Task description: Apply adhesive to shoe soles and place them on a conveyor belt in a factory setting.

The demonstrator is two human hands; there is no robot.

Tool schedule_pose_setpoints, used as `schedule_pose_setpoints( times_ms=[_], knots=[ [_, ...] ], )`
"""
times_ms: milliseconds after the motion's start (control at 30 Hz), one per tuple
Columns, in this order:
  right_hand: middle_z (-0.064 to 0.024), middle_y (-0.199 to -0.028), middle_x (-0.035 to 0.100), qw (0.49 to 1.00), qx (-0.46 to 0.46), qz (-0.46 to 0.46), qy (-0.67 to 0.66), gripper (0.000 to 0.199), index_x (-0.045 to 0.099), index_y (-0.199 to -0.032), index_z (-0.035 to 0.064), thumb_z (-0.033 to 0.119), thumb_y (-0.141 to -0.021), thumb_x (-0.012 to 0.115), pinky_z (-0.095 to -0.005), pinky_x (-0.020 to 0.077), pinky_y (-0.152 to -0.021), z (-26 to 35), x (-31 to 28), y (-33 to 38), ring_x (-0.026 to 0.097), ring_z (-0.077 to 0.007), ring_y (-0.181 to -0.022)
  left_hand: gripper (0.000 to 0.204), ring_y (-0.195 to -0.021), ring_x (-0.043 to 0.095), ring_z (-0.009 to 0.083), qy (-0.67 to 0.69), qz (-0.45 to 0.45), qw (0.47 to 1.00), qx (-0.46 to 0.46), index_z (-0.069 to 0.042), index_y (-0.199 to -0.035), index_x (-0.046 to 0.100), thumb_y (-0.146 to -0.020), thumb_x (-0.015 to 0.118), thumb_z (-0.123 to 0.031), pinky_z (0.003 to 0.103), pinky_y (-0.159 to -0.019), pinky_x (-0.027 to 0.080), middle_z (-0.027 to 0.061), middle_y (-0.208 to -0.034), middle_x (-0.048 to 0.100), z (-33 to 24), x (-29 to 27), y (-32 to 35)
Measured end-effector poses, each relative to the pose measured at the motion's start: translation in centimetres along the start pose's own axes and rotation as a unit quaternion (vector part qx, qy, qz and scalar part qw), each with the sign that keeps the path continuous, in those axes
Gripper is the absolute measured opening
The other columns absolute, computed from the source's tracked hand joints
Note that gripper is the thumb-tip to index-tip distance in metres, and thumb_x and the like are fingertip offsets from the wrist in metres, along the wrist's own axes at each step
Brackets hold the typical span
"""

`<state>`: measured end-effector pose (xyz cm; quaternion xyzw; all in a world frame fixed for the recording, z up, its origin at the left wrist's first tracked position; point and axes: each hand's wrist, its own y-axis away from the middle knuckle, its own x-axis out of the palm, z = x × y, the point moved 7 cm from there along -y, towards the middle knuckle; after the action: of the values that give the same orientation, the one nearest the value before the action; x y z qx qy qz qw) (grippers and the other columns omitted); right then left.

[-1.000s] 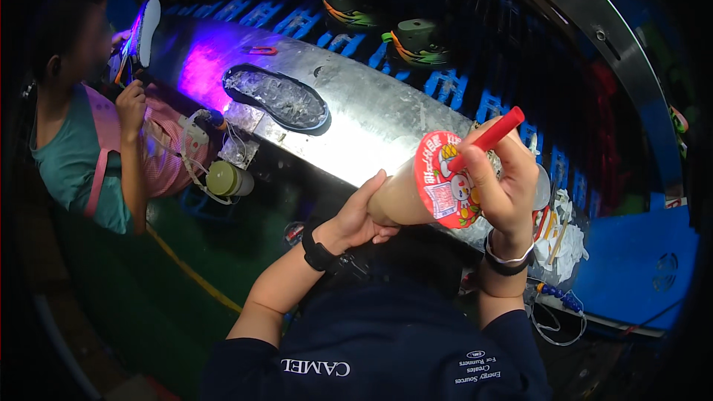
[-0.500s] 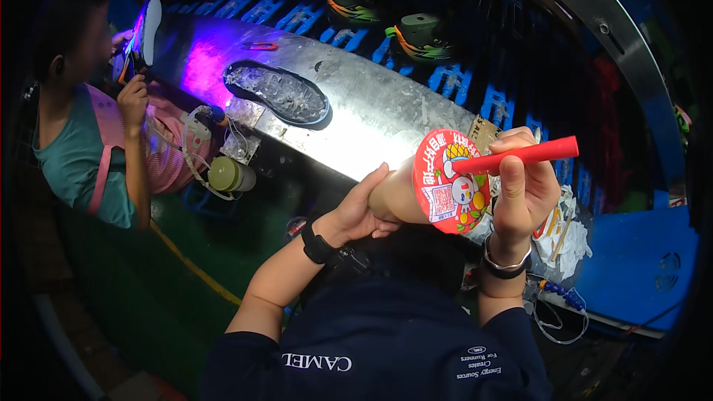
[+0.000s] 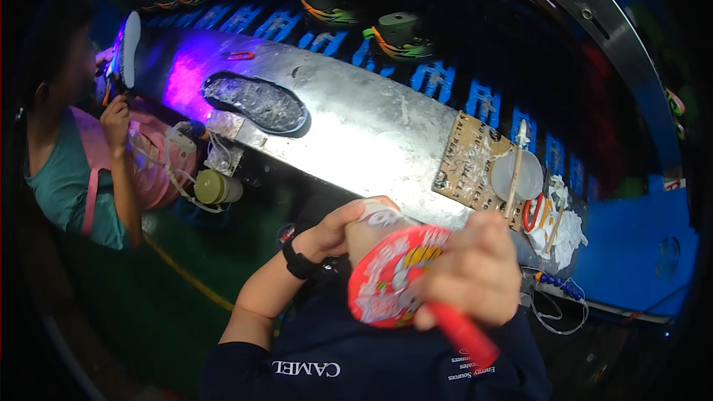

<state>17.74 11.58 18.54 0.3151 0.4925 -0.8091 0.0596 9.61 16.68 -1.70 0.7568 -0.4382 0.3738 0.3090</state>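
Glare whitens the metal tabletop (image 3: pixel 349 148); off its six-o'clock edge, held near the wearer's chest, is a drink cup (image 3: pixel 379 260). Of the hands, the left hand (image 3: pixel 327 232) grips the cup's body, while the right hand (image 3: pixel 475 271), blurred, looks closed around the red straw (image 3: pixel 469 338). I'd want a gentle left grip, lest the cup buckle. Its long axis tilts, lid (image 3: pixel 386 286) toward five o'clock; the straw points nearer half past four.
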Motion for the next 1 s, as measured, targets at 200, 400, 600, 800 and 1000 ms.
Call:
schedule_pose_setpoints(
  times_ms=[200, 400, 600, 800, 1000],
  knots=[
    [0.0035, -0.061, 0.052, 0.994, -0.102, -0.026, -0.016, 0.018, 0.059, -0.072, 0.0096, 0.027, -0.073, 0.064, -0.0238, 0.0271, -0.049, 3.0, 0.5, 0.4, 0.044, -0.0098, -0.056, 0.063, -0.088, 0.053, 0.0149, -0.046, 0.065, 0.997, -0.004, 0.004, -0.103, 0.045, -0.070, 0.057, -0.048, 0.026, -0.076, 0.043, 0.0116, -0.096, 0.052, -1.0, 1.7, 1.0],
    [0.0058, -0.060, 0.052, 0.991, -0.124, -0.048, -0.010, 0.017, 0.059, -0.070, 0.0116, 0.028, -0.072, 0.064, -0.0229, 0.0266, -0.048, 3.3, 0.1, 0.2, 0.043, -0.0083, -0.055, 0.063, -0.086, 0.053, 0.0152, -0.081, 0.064, 0.995, -0.001, 0.004, -0.102, 0.045, -0.068, 0.057, -0.048, 0.025, -0.073, 0.044, 0.0118, -0.094, 0.051, -1.3, 2.3, 1.2],
    [0.0051, -0.060, 0.052, 0.992, -0.121, -0.030, -0.002, 0.017, 0.059, -0.071, 0.0110, 0.027, -0.072, 0.064, -0.0227, 0.0263, -0.048, 3.8, 0.2, -0.3, 0.043, -0.0085, -0.054, 0.064, -0.085, 0.053, 0.0150, -0.089, 0.067, 0.994, 0.014, 0.004, -0.102, 0.045, -0.069, 0.056, -0.049, 0.025, -0.073, 0.044, 0.0116, -0.093, 0.051, -1.3, 2.4, 1.6],
    [0.0042, -0.061, 0.052, 0.992, -0.117, -0.035, -0.036, 0.019, 0.059, -0.072, 0.0102, 0.028, -0.072, 0.065, -0.0235, 0.0274, -0.048, 3.3, 0.3, -0.1, 0.044, -0.0096, -0.056, 0.065, -0.085, 0.053, 0.0146, -0.089, 0.056, 0.994, 0.011, 0.004, -0.103, 0.044, -0.069, 0.056, -0.050, 0.025, -0.072, 0.044, 0.0113, -0.094, 0.051, -1.4, 2.4, 1.8],
    [-0.0027, -0.067, 0.051, 0.995, -0.039, -0.024, -0.085, 0.022, 0.059, -0.078, 0.0017, 0.020, -0.068, 0.065, -0.0272, 0.0362, -0.055, 2.1, 0.3, -0.8, 0.048, -0.0150, -0.059, 0.066, -0.086, 0.053, 0.0144, -0.068, 0.052, 0.996, 0.002, 0.003, -0.103, 0.044, -0.069, 0.056, -0.052, 0.025, -0.073, 0.044, 0.0111, -0.094, 0.052, -1.4, 1.9, 1.7]
  ],
)
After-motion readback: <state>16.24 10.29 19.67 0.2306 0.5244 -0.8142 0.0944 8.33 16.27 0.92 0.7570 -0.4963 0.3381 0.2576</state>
